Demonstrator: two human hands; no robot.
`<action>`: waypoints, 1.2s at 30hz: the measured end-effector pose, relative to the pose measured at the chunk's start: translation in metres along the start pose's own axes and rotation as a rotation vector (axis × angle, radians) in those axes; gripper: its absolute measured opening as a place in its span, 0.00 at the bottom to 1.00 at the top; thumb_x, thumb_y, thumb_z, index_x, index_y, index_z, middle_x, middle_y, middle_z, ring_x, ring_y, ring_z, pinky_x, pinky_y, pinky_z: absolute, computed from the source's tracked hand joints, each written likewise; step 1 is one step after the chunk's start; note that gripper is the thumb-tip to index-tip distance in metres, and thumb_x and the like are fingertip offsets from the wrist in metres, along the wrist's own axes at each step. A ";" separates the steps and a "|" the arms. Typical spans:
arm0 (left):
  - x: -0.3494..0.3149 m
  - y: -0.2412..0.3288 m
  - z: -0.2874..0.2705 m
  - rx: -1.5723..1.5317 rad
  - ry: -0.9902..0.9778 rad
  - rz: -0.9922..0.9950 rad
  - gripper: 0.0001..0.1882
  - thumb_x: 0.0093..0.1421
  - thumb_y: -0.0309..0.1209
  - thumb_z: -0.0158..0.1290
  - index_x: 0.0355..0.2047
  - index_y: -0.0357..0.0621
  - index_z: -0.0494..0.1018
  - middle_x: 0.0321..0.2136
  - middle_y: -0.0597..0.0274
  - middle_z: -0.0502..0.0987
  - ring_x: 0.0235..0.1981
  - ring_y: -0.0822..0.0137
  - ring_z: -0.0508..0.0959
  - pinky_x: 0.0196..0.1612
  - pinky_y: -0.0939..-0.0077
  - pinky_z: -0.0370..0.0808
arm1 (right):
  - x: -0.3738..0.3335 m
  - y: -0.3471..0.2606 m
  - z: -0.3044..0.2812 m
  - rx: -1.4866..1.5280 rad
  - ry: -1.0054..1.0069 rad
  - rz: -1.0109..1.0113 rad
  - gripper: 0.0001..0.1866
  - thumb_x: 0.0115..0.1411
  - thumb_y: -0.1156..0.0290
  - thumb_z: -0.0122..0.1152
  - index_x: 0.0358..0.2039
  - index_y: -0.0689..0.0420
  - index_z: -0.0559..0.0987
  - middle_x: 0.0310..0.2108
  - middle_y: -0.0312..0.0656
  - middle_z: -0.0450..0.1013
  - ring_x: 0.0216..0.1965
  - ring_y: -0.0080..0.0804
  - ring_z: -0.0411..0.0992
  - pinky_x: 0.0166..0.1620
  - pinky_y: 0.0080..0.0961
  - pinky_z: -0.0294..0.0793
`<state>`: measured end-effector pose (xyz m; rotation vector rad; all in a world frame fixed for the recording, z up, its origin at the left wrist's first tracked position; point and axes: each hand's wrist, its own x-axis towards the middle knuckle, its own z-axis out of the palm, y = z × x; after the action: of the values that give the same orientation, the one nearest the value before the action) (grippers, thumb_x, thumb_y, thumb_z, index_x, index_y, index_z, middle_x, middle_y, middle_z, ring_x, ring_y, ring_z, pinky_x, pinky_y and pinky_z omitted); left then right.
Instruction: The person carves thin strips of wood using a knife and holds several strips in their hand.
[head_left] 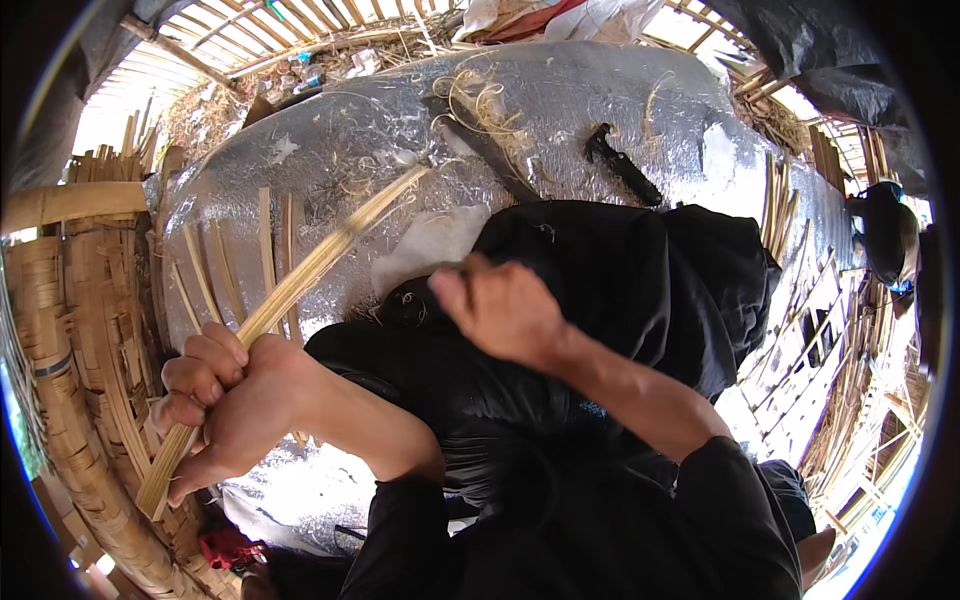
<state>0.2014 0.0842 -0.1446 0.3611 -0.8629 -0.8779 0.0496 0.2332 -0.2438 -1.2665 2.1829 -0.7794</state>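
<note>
My left hand (225,400) is closed around a long bundle of thin, pale bamboo strips (330,245). The bundle slants up and away to the right, its far end resting over or just above the silvery sheet. Its short lower end sticks out below my fist. Over the black cloth on my lap, my right hand (505,310) is raised with its back showing. Its fingers are curled and slightly blurred, and what they may hold is hidden. It is apart from the bundle.
A silvery sheet (330,130) covers the ground ahead. On it lie a long dark flat blade (490,155), curly shavings (480,105) and a black tool with a hooked head (625,165). Loose strips (268,240) stand near the bundle. Woven bamboo (75,350) borders the left.
</note>
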 end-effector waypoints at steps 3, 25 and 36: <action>-0.006 0.001 0.022 0.050 0.098 0.019 0.42 0.62 0.77 0.27 0.20 0.50 0.62 0.13 0.69 0.52 0.12 0.74 0.46 0.17 0.76 0.44 | -0.002 -0.009 0.014 0.061 0.007 -0.158 0.23 0.67 0.52 0.57 0.34 0.64 0.75 0.16 0.57 0.73 0.21 0.60 0.77 0.26 0.49 0.78; 0.024 -0.016 0.003 0.251 0.398 0.000 0.40 0.60 0.79 0.29 0.22 0.53 0.56 0.14 0.70 0.48 0.14 0.74 0.44 0.19 0.77 0.44 | 0.027 0.105 0.025 -0.012 -0.109 0.398 0.31 0.72 0.48 0.46 0.30 0.66 0.81 0.23 0.64 0.77 0.30 0.63 0.79 0.35 0.49 0.82; 0.027 -0.012 0.002 0.229 0.456 -0.018 0.39 0.64 0.75 0.25 0.20 0.53 0.56 0.14 0.70 0.47 0.14 0.74 0.43 0.19 0.77 0.43 | 0.017 0.089 0.028 -0.038 -0.066 0.380 0.31 0.72 0.48 0.45 0.32 0.68 0.80 0.26 0.65 0.77 0.31 0.63 0.79 0.36 0.52 0.81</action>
<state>0.2032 0.0557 -0.1370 0.7386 -0.5352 -0.6751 0.0068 0.2478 -0.3274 -0.8396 2.2951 -0.5358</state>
